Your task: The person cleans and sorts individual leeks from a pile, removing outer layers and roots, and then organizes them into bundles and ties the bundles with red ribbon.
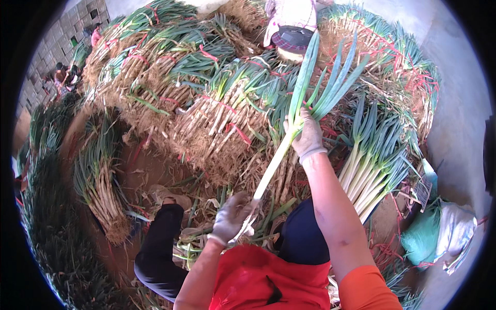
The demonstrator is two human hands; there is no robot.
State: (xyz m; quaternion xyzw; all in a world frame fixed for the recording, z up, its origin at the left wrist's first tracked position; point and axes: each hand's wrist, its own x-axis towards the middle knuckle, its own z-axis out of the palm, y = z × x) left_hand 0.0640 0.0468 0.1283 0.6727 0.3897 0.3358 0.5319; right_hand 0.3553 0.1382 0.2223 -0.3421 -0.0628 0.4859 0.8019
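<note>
A long green onion (276, 160) slants across in front of me, its white stalk low and its green leaves fanning out at the top. My right hand (308, 135), in a pale glove, is closed around it where the stalk turns green. Down at the white lower end, my left hand (231, 218), also gloved, is closed on the stalk. A loose strip of pale skin (246, 226) hangs beside the left fingers. Right of my knee lies a pile of cleaned green onions (364, 173) with white stalks.
Large heaps of unpeeled, red-tied onion bundles (206, 116) rise ahead. One bundle (106, 191) lies at left, beside a dark green mass of leaves (46, 222). Green and white sacks (421, 237) sit at right. A person in a dark hat (294, 39) is at the far side.
</note>
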